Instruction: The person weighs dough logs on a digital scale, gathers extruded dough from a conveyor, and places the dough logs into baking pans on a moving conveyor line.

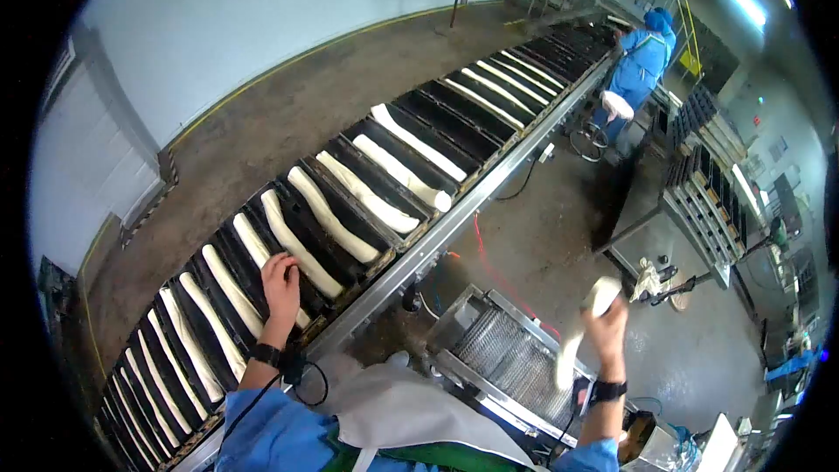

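Grey floor (690, 350); right hand (605, 325) grips dough strip (568, 360), left hand (280, 287) loose over trays (313, 232).

Shows creamy white on the dough strips (412, 142) and the held strip (566, 358), set in a repeated light-and-dark stripe pattern against black trays (441, 115). Has plain blue on the sleeves (278, 426) and on the co-worker's clothes (644, 59), black on the wristbands (609, 391), pale grey on the apron (411, 415), with green trim (476, 455). Shows silvery grey in a fine mesh pattern on the belt (507, 357), bright red on the cable (492, 269), yellow on the floor line (255, 81), pale blue-grey on the wall (227, 26).
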The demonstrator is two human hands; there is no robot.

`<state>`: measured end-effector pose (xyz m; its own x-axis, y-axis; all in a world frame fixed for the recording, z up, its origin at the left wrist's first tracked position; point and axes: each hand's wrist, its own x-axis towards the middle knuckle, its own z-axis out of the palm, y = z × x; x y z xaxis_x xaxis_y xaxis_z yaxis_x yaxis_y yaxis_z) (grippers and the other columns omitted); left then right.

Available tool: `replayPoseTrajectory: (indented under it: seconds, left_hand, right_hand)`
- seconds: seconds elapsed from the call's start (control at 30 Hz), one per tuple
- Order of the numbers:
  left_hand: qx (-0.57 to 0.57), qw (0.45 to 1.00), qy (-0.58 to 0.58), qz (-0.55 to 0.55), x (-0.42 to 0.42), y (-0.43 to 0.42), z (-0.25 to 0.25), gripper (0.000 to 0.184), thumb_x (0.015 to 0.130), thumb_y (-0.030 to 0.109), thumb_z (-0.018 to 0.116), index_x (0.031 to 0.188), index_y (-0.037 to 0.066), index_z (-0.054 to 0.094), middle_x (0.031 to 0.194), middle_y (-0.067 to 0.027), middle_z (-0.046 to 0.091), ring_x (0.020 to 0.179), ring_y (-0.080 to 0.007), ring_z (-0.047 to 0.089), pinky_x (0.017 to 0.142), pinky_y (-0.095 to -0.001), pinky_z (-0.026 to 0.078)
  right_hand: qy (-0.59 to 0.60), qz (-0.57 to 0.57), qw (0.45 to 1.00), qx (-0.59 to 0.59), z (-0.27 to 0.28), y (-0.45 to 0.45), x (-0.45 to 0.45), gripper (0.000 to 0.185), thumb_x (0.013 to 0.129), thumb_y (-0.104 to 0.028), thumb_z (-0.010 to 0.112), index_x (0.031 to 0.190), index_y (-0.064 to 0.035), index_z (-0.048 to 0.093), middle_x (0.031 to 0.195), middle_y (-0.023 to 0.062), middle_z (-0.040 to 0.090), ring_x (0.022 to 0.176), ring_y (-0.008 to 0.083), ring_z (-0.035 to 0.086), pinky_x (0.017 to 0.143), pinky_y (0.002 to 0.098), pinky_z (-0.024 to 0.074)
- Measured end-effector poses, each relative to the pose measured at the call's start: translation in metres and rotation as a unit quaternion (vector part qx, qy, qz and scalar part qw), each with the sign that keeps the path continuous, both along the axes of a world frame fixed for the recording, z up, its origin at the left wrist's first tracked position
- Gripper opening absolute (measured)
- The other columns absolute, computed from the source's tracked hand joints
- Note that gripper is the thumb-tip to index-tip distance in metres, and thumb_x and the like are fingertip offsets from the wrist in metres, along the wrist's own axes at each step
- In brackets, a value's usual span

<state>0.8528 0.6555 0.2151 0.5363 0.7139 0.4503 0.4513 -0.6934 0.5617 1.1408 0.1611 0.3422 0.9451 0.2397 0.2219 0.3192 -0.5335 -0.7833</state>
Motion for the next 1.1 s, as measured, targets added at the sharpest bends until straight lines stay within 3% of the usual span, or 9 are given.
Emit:
replayPoseTrajectory:
  seconds: [0.17, 0.27, 0.33, 0.43, 0.53, 0.7, 0.8, 0.9, 1.1]
  left_hand:
    - [-0.050, 0.997, 0.017, -0.052, 0.047, -0.022, 0.023, 0.016, 0.081, 0.004, 0.061, 0.097, 0.006, 0.063, 0.111, -0.0104, 0.055, 0.110, -0.0292, 0.049, 0.094, -0.0389, 0.041]
    - [-0.097, 0.990, -0.004, -0.101, 0.067, -0.036, 0.026, 0.017, 0.081, 0.003, 0.061, 0.097, 0.006, 0.063, 0.110, -0.0106, 0.056, 0.109, -0.0293, 0.049, 0.095, -0.0396, 0.039]
    - [-0.082, 0.986, -0.001, -0.145, 0.075, -0.041, 0.022, 0.016, 0.080, 0.003, 0.061, 0.096, 0.007, 0.063, 0.111, -0.0105, 0.055, 0.110, -0.0294, 0.048, 0.096, -0.0405, 0.039]
    - [-0.081, 0.983, 0.028, -0.164, 0.083, -0.049, 0.017, 0.018, 0.079, 0.002, 0.061, 0.097, 0.006, 0.062, 0.112, -0.0109, 0.054, 0.111, -0.0298, 0.047, 0.096, -0.0412, 0.039]
    - [-0.092, 0.978, 0.054, -0.180, 0.090, -0.049, 0.005, 0.025, 0.077, 0.001, 0.062, 0.102, 0.007, 0.060, 0.113, -0.0116, 0.054, 0.112, -0.0308, 0.047, 0.096, -0.0420, 0.039]
    - [-0.017, 0.974, 0.088, -0.207, 0.121, -0.045, 0.002, 0.031, 0.077, 0.007, 0.064, 0.108, 0.007, 0.058, 0.120, -0.0127, 0.053, 0.115, -0.0334, 0.046, 0.098, -0.0439, 0.037]
    - [0.024, 0.965, 0.098, -0.242, 0.156, -0.045, 0.000, 0.036, 0.079, 0.012, 0.065, 0.113, 0.006, 0.057, 0.123, -0.0160, 0.052, 0.119, -0.0355, 0.044, 0.100, -0.0447, 0.035]
    - [-0.024, 0.959, 0.081, -0.272, 0.204, -0.057, 0.007, 0.036, 0.085, 0.014, 0.061, 0.119, 0.003, 0.054, 0.124, -0.0166, 0.051, 0.119, -0.0330, 0.045, 0.101, -0.0416, 0.035]
    - [-0.252, 0.935, 0.032, -0.248, 0.301, -0.065, 0.005, 0.055, 0.083, 0.020, 0.064, 0.130, 0.000, 0.043, 0.129, -0.0213, 0.048, 0.118, -0.0348, 0.048, 0.097, -0.0379, 0.039]
  right_hand:
    - [0.109, -0.001, 0.950, 0.293, 0.073, 0.077, 0.047, 0.030, 0.083, -0.021, 0.066, 0.103, -0.0003, 0.058, 0.095, 0.0065, 0.062, 0.088, 0.0162, 0.059, 0.079, 0.0293, 0.0467]
    - [0.218, 0.074, 0.800, 0.555, 0.059, 0.127, 0.089, 0.025, 0.087, -0.013, 0.063, 0.107, -0.0001, 0.055, 0.109, 0.0109, 0.061, 0.101, 0.0202, 0.060, 0.087, 0.0342, 0.0507]
    - [0.259, 0.128, 0.737, 0.612, 0.046, 0.157, 0.105, 0.036, 0.088, -0.007, 0.060, 0.120, 0.0033, 0.047, 0.117, 0.0142, 0.057, 0.107, 0.0230, 0.057, 0.095, 0.0359, 0.0482]
    - [0.310, 0.133, 0.817, 0.468, 0.039, 0.178, 0.086, 0.061, 0.088, -0.004, 0.057, 0.139, 0.0044, 0.024, 0.134, 0.0206, 0.044, 0.118, 0.0285, 0.050, 0.100, 0.0351, 0.0433]
    - [0.333, 0.201, 0.861, 0.329, -0.013, 0.145, 0.060, 0.060, 0.085, -0.007, 0.062, 0.138, -0.0043, 0.036, 0.134, 0.0155, 0.046, 0.118, 0.0259, 0.051, 0.099, 0.0348, 0.0428]
    - [0.239, 0.178, 0.945, -0.137, -0.097, 0.009, -0.032, 0.063, 0.072, -0.009, 0.068, 0.131, -0.0019, 0.045, 0.132, 0.0173, 0.048, 0.122, 0.0318, 0.046, 0.101, 0.0392, 0.0381]
    - [0.151, 0.093, 0.901, -0.396, -0.143, -0.088, -0.101, 0.083, 0.062, -0.017, 0.073, 0.135, -0.0036, 0.037, 0.137, 0.0210, 0.039, 0.131, 0.0401, 0.030, 0.107, 0.0457, 0.0290]
    - [0.231, -0.010, 0.848, -0.477, -0.128, -0.123, -0.152, 0.087, 0.060, -0.018, 0.073, 0.136, -0.0046, 0.034, 0.140, 0.0190, 0.034, 0.133, 0.0398, 0.024, 0.109, 0.0481, 0.0247]
    - [0.099, -0.076, 0.804, -0.581, -0.163, -0.176, -0.181, 0.053, 0.070, -0.020, 0.067, 0.119, -0.0090, 0.050, 0.123, 0.0114, 0.050, 0.125, 0.0282, 0.038, 0.099, 0.0456, 0.0348]
